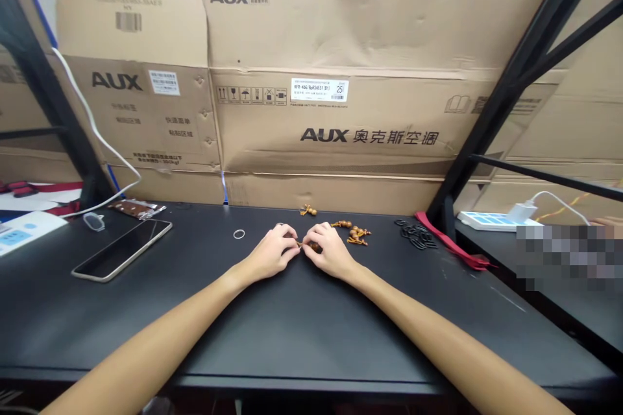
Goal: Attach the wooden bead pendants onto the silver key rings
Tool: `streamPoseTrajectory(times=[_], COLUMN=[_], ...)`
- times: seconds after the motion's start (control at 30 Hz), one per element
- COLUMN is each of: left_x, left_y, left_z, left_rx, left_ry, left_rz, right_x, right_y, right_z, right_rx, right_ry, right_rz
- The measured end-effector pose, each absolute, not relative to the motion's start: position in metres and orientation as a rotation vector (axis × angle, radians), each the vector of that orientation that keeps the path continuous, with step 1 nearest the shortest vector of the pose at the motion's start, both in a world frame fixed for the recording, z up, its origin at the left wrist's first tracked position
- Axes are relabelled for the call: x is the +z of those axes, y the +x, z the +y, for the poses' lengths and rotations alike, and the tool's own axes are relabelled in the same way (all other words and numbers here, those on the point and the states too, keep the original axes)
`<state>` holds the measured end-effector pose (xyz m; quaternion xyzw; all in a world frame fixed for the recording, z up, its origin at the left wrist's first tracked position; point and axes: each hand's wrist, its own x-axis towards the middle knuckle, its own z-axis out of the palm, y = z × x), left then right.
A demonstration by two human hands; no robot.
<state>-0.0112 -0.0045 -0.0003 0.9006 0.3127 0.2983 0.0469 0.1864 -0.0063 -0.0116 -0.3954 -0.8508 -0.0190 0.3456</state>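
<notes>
My left hand (275, 251) and my right hand (328, 251) meet at the middle of the black table, fingertips almost touching. Between them is a beaded cord charm (315, 247), mostly hidden by the fingers. The right fingers close around its brown bead, while the left thumb and finger pinch its thin cord end. Just behind the hands lies a small gourd-shaped bead charm (310, 211) with a yellow-brown cord. More beaded charms (353, 232) lie right of my right hand. A thin pale ring (239, 234) rests flat to the left of my left hand.
A phone (124, 249) lies at the left, near a brown packet (137, 209) and a white power strip (30, 231). Black loops (416, 234) and a red strap (455, 243) lie at the right. Cardboard (331, 123) and a black metal frame (487, 117) stand behind.
</notes>
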Motion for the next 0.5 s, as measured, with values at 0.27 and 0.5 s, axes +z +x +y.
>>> streamPoseTrajectory(times=[0.27, 0.5], left_x=[0.004, 0.002], left_y=[-0.012, -0.008], left_z=[-0.011, -0.017], left_rx=[0.831, 0.666], left_ry=[2.852, 2.869], left_rz=[1.09, 1.079], right_x=[-0.011, -0.013], right_y=[0.189, 0.189], right_z=[-0.003, -0.005], right_rx=[-0.159, -0.076], right_ry=[-1.143, -1.252], right_rz=[-2.125, -2.319])
